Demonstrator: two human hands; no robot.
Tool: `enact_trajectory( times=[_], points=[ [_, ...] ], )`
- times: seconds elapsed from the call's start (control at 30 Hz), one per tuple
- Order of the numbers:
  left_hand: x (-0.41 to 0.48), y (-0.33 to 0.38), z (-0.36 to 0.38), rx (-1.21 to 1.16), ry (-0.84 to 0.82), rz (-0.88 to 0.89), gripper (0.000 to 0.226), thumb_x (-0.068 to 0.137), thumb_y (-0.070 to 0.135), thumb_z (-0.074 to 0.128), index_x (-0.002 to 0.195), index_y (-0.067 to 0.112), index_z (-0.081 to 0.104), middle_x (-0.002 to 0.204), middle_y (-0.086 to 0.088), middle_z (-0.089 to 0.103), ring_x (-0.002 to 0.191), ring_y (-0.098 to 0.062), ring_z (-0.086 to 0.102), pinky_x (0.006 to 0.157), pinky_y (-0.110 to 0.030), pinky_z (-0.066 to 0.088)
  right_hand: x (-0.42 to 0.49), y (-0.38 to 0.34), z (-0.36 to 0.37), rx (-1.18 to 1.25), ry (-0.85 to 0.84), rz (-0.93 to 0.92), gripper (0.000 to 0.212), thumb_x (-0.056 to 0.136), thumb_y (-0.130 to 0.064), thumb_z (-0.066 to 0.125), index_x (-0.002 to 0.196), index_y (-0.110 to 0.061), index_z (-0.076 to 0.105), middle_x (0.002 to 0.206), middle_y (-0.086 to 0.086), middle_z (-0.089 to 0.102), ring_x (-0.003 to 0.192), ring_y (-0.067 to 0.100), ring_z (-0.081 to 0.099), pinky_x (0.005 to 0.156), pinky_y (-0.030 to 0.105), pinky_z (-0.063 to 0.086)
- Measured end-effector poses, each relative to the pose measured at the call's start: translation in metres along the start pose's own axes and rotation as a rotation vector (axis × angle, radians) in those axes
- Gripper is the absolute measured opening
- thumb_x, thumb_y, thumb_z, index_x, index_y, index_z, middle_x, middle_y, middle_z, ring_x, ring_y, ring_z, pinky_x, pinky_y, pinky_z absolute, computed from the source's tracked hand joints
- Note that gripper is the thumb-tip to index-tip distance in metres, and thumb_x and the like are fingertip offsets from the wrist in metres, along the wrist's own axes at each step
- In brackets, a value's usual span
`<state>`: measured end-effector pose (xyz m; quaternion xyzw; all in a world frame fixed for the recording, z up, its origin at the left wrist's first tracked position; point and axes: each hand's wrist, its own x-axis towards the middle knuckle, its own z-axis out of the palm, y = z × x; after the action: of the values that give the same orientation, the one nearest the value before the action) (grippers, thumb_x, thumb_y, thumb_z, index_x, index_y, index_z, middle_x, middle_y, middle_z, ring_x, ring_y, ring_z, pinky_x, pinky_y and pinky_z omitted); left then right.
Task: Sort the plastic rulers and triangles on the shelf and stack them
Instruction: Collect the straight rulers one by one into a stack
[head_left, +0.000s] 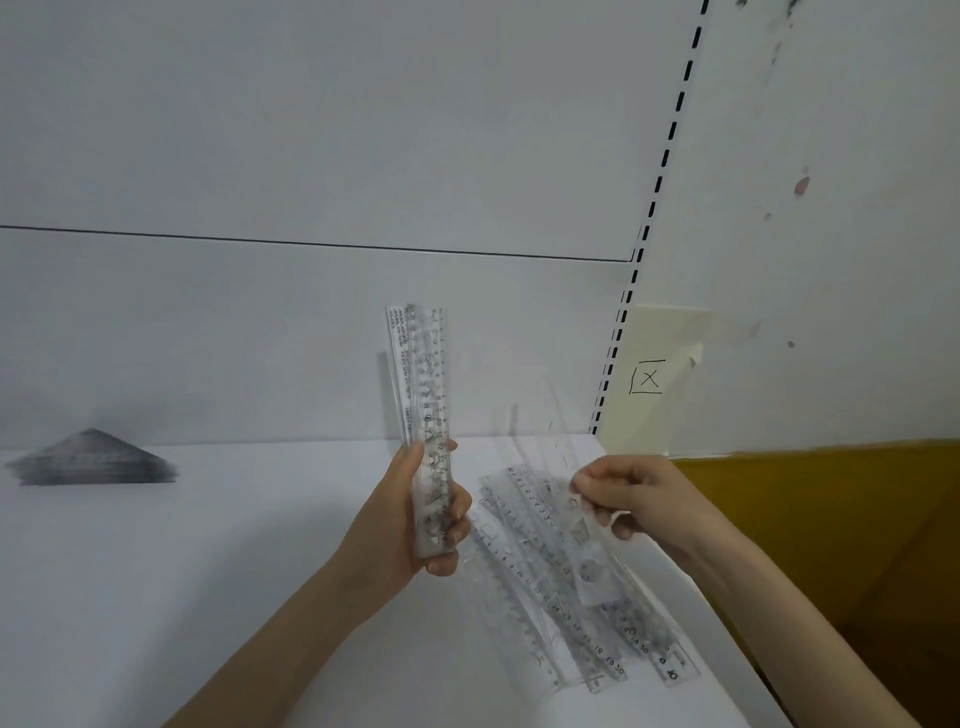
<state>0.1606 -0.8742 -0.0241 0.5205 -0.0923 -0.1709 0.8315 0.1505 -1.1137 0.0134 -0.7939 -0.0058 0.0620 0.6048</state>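
My left hand (415, 525) grips a bundle of clear plastic rulers (423, 395) by its lower end and holds it upright above the white shelf (208, 571). My right hand (631, 496) pinches the upper end of a clear ruler (582, 525) over a loose pile of clear rulers (566, 597) lying slantwise on the shelf's right part. A neat stack of triangles (91, 460), dark and blurred, sits at the shelf's far left against the back panel.
The shelf's right edge runs diagonally past the ruler pile. Beyond it stands a brown cardboard box (831, 545). A slotted upright (649, 223) and a paper marked with an X (648, 378) are at the back right.
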Motion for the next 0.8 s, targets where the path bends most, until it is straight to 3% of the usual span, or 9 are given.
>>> enact_trajectory(
  times=[0.13, 0.3, 0.47, 0.63, 0.8],
  points=[
    [0.000, -0.004, 0.003, 0.034, -0.011, -0.037, 0.043, 0.096, 0.054, 0.026, 0.103, 0.021, 0.052, 0.060, -0.005, 0.047, 0.048, -0.016, 0.041, 0.044, -0.018, 0.029, -0.002, -0.029, 0.024, 0.093, -0.116, -0.189, 0.009, 0.085, -0.009, 0.066, 0.083, -0.002, 0.071, 0.070, 0.009, 0.067, 0.057, 0.013, 0.059, 0.052, 0.020, 0.048],
    [-0.003, 0.000, 0.008, 0.058, -0.050, -0.089, 0.059, 0.089, 0.059, 0.026, 0.075, 0.013, 0.059, 0.061, -0.004, 0.050, 0.048, -0.015, 0.044, 0.043, -0.018, 0.029, 0.010, -0.045, 0.055, 0.078, -0.178, -0.306, 0.007, 0.086, -0.002, 0.065, 0.087, 0.003, 0.070, 0.070, 0.013, 0.068, 0.057, 0.016, 0.062, 0.056, 0.021, 0.052],
    [-0.003, 0.005, 0.007, 0.038, -0.070, -0.046, 0.054, 0.085, 0.059, 0.030, 0.091, 0.011, 0.055, 0.067, -0.007, 0.051, 0.051, -0.017, 0.045, 0.043, -0.020, 0.034, 0.018, -0.052, 0.068, 0.038, -0.154, -0.342, 0.010, 0.086, -0.005, 0.067, 0.089, 0.004, 0.070, 0.075, 0.023, 0.068, 0.058, 0.018, 0.064, 0.058, 0.022, 0.053],
    [-0.001, 0.004, 0.001, 0.034, -0.041, 0.006, 0.059, 0.087, 0.061, 0.042, 0.117, 0.010, 0.046, 0.079, -0.015, 0.055, 0.062, -0.023, 0.055, 0.045, -0.026, 0.040, 0.021, -0.054, 0.074, -0.035, -0.106, -0.393, 0.005, 0.084, -0.007, 0.071, 0.082, -0.003, 0.072, 0.066, 0.013, 0.069, 0.055, 0.016, 0.066, 0.057, 0.021, 0.053],
    [-0.002, 0.005, 0.002, 0.031, -0.057, -0.010, 0.057, 0.091, 0.059, 0.037, 0.111, 0.006, 0.049, 0.078, -0.017, 0.053, 0.060, -0.027, 0.055, 0.047, -0.027, 0.039, 0.024, -0.054, 0.076, -0.279, -0.003, -0.483, 0.015, 0.083, -0.020, 0.074, 0.078, -0.006, 0.070, 0.061, 0.010, 0.067, 0.046, 0.005, 0.059, 0.053, 0.014, 0.048]
  ],
)
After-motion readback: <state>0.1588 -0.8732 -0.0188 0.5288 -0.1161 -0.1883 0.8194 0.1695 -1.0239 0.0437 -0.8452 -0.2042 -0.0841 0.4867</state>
